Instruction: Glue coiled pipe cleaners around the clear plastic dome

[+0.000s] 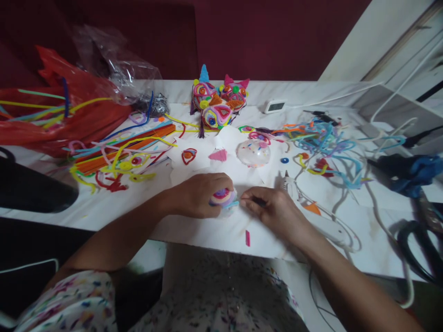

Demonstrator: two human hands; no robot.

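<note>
My left hand (204,196) is wrapped over a small rounded clear piece partly covered with coiled pipe cleaners (223,197) in pink, purple and cream. A short light-blue pipe cleaner (234,204) sticks out along its right side. Close by on the right, my right hand (265,205) has thumb and forefinger pinched together beside the blue end; what is between the fingertips is too small to make out. A white hot glue gun (294,189) lies just beyond the right hand. A pink strip (247,238) lies near the table's front edge.
Finished decorated masks (217,110) stand at the back. A clear dome with coloured specks (254,153) sits before them. Pipe cleaners (100,154) and a red plastic bag (86,113) fill the left. Tangled pipe cleaners (321,138), cables and scissors (420,244) are on the right.
</note>
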